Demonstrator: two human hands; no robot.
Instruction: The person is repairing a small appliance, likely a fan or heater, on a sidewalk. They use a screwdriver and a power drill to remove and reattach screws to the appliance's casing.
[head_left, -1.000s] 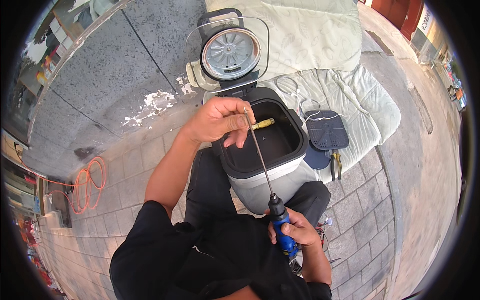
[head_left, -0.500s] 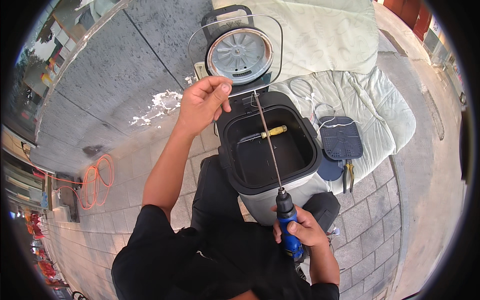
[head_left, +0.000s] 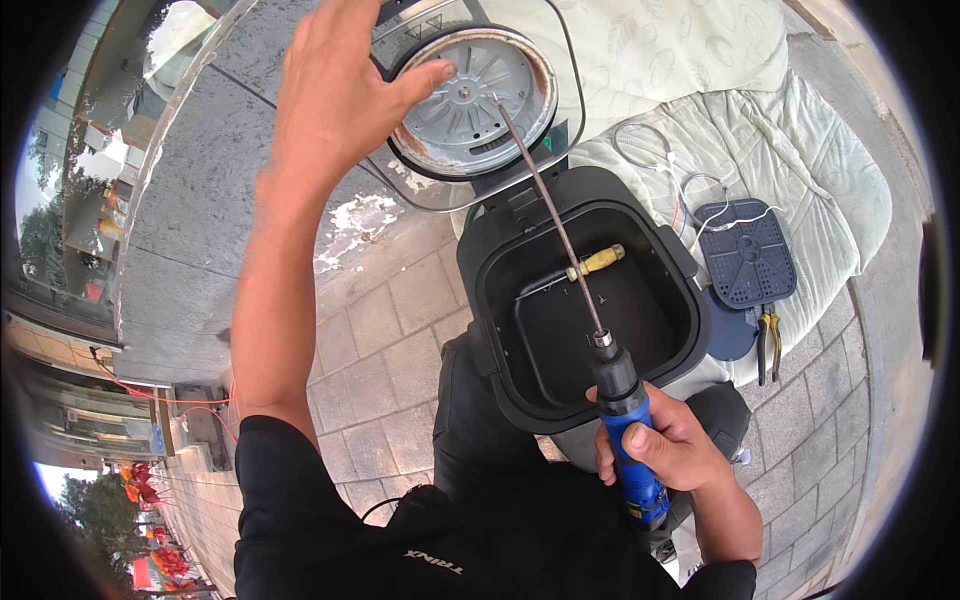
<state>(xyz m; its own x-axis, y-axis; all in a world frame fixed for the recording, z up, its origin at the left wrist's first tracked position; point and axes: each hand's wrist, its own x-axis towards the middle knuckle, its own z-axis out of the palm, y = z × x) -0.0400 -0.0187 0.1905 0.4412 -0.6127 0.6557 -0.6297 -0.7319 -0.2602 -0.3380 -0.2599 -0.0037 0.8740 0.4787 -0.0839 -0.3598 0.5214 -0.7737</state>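
My right hand (head_left: 668, 445) is wrapped round a blue cordless screwdriver (head_left: 628, 430) with a long thin bit (head_left: 551, 205). The bit points up and away, its tip at the round grey metal plate (head_left: 480, 85) in the raised lid of an appliance. At the lid's left side is my left hand (head_left: 335, 90), fingers stretched upward and thumb spread over the plate's rim; its fingertips run toward the frame's edge. Below the lid, the black square tub (head_left: 535, 405) holds a yellow-handled screwdriver (head_left: 597, 263) and a few tiny dark pieces, perhaps screws.
A pale quilt (head_left: 810, 160) lies behind and right of the appliance. On it are a black perforated plate (head_left: 770, 275), thin wires (head_left: 640, 150) and yellow-and-black pliers (head_left: 768, 345) at the edge. A grey wall (head_left: 190, 220) rises on the left. Orange cord (head_left: 190, 401) runs beside it.
My left hand has moved up and away to the lid, its fingers spreading from a loose curl. The screwdriver's bit tip has gone from near the hinge to the metal plate. The view has shifted.
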